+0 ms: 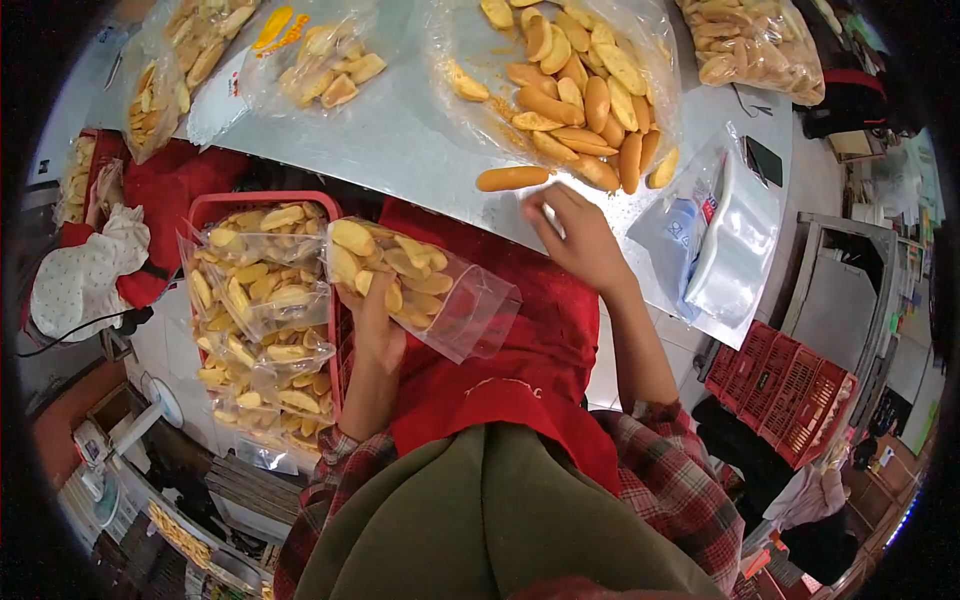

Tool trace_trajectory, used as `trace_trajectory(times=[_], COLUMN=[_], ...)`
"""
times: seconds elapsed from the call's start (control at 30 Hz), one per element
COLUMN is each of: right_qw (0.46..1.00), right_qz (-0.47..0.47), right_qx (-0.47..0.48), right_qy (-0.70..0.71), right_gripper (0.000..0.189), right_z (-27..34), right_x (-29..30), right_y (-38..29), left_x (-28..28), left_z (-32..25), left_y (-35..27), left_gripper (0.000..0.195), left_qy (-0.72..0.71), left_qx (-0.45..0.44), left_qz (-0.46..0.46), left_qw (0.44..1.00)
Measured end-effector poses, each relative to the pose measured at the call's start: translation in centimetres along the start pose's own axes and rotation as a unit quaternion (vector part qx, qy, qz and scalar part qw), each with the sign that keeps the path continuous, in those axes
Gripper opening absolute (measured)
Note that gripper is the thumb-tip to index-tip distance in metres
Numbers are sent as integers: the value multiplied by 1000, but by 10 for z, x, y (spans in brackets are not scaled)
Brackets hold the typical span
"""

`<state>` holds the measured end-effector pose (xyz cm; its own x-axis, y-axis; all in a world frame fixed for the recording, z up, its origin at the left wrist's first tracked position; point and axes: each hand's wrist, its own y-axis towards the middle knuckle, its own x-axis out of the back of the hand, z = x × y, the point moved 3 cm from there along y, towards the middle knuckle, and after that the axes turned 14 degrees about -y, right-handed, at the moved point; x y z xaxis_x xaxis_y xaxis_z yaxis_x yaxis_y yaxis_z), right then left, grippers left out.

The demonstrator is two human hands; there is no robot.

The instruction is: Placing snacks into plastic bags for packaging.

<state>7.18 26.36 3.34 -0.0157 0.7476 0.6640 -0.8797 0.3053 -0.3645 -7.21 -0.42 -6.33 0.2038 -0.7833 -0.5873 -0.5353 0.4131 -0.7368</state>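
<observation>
My left hand grips a transparent plastic bag partly filled with oblong pieces of toasted bread, its unfilled end pointing right over my red apron. At the front edge of the metal table, my right hand holds nothing, with thumb and forefinger apart. Just beyond its fingertips lies a single brown bread piece. Farther back, a heap of bread pieces spreads over a large open plastic bag. Filled bags are stacked in a red plastic crate left of my left hand.
Flat plastic bags and a dark phone-like object lie on the table at right. Another full bag stands behind. A person in a patterned head covering is at left. Red crates sit at lower right.
</observation>
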Motion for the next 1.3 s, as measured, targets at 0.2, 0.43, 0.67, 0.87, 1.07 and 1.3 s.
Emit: trace_trajectory(times=[0.2, 0.43, 0.67, 0.87, 1.07, 1.3], right_qw=[891, 789, 991, 987, 878, 878], right_qz=[-293, 63, 113, -59, -384, -375], right_qx=[100, -76, -41, -68, -142, -135], right_qy=[-332, 606, 57, 133, -248, -265], right_gripper=[31, 35, 27, 31, 25, 32], right_z=[-5, 7, 20, -32, -30, -60], right_x=[-8, -12, -41, 18, 59, 47], right_y=[39, -27, -85, -69, 6, 18], left_x=[3, -6, -23, -18, -6, -16], left_z=[7, 8, 22, 14, 16, 17], left_y=[2, -8, -19, -17, -14, -20], left_gripper=[93, 91, 93, 91, 96, 98], left_qy=[-17, -28, 1, -7, -17, -2], left_qx=[15, -41, -158, -124, -91, -89], left_qz=[44, 74, 30, 85, 65, 55], left_qw=[999, 996, 987, 989, 994, 994])
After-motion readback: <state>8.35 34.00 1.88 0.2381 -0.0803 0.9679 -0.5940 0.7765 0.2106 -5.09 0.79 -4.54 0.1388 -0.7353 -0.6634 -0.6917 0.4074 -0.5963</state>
